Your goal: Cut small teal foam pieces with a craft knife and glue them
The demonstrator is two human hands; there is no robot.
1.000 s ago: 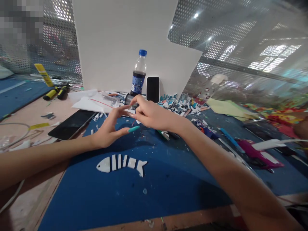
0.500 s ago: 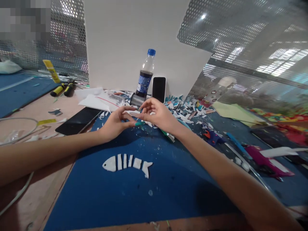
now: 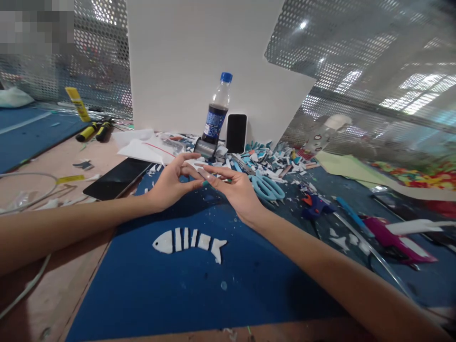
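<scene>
Far left: two yellow-handled tools (image 3: 92, 132) lie on the bench beside a yellow strip (image 3: 77, 104) that leans at the mesh wall.
Left of the mat: a dark tablet (image 3: 114, 178) lies flat, its corner over the edge of the blue cutting mat (image 3: 171, 294); white paper sheets (image 3: 140, 147) lie just behind it.
Your left hand (image 3: 170, 183): raised over the far part of the mat, thumb and forefinger drawn together at their tips. They seem to pinch a small teal piece (image 3: 205, 183), but it is too small to tell whether the hold is firm.
Teal piece: right at the meeting point of both hands, above the mat, not resting on it.
Mat, near you: a white paper fish (image 3: 188, 242), cut into strips laid side by side, lies flat and apart from both hands.
Your right hand (image 3: 237, 190): palm turned up, fingers stretched out flat towards the left hand, fingertips touching or almost touching the left fingertips. It grips nothing.
Behind the hands: a cola bottle (image 3: 216, 111) with a blue cap stands upright; a phone (image 3: 236, 133) leans on the white board (image 3: 199, 61) just beside it.
Right of your right hand: light-blue scissors (image 3: 266, 186) lie on the mat amid paper scraps (image 3: 274, 159).
Farther right: a small blue-and-red tool (image 3: 313, 204), then a magenta tool (image 3: 395, 235).
</scene>
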